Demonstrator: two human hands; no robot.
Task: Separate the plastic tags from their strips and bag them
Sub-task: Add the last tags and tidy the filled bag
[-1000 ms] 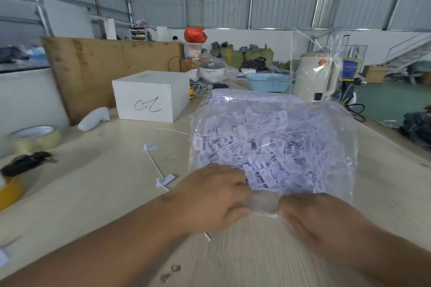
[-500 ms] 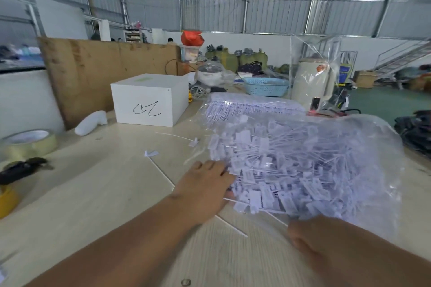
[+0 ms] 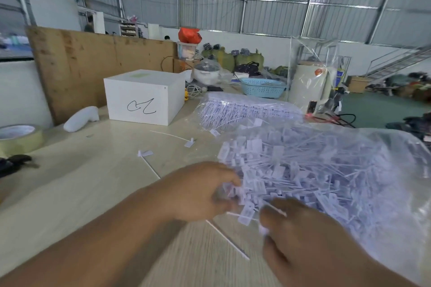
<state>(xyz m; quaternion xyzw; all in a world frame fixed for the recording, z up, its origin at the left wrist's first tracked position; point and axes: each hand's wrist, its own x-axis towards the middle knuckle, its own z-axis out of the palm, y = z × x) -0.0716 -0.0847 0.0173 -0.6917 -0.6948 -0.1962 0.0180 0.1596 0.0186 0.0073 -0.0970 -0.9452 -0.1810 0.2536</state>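
Observation:
A large clear bag [image 3: 382, 196] full of loose white plastic tags [image 3: 303, 168] lies on its side on the table, its mouth toward me. Some tags spill out at the mouth. My left hand [image 3: 200, 193] is at the mouth's left side, its fingers curled round a few tags there. On the mouth's near side my right hand [image 3: 303, 237] pinches the bag's edge, with a tag stem across the thumb. Both hands are blurred. A second clear bag [image 3: 247, 109], holding tags in strips, lies behind.
Loose tags [image 3: 145, 153] and a bare stem [image 3: 228, 240] lie on the pale table [image 3: 93, 182]. A white box [image 3: 143, 100] stands at the back, a tape roll [image 3: 21, 137] at far left, a blue basket [image 3: 262, 87] and a kettle [image 3: 310, 86] beyond.
The bag has dropped from upright to lying on its side. My left hand went from flat on the tags to curled round them, and my right hand came up to the mouth.

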